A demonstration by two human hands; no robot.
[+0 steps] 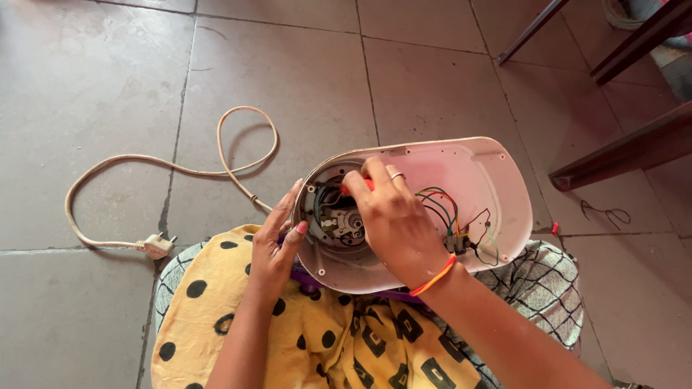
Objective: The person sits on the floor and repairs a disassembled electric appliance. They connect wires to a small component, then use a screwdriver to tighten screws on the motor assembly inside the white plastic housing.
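A white plastic appliance base lies upside down on my lap, its open underside showing a round motor and red, green and black wires. My left hand grips the base's left rim and steadies it. My right hand reaches into the motor cavity, closed on a tool with a red handle whose tip is hidden among the parts. There is a ring on one finger and an orange band on the wrist.
A cream power cord loops over the tiled floor to a white plug at the left. Dark wooden furniture legs stand at the upper right. A bit of thin wire lies on the floor at the right.
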